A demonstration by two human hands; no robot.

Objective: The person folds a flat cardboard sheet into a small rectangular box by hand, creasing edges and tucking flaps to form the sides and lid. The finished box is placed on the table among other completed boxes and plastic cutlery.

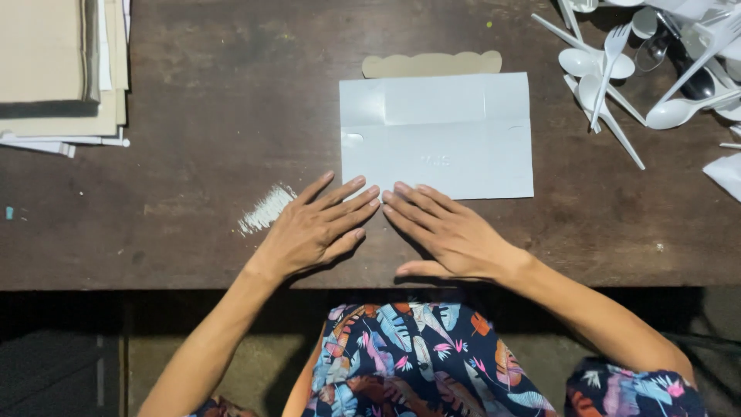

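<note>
A flat, folded white paper box blank lies on the dark wooden table, with a tan scalloped flap showing past its far edge. My left hand and my right hand lie flat, palms down, side by side just in front of the blank's near edge. Their fingertips almost meet at that edge. Neither hand holds anything.
A stack of tan and white flat sheets sits at the far left corner. Several white plastic spoons and forks are heaped at the far right. A white chalky smear marks the table left of my left hand.
</note>
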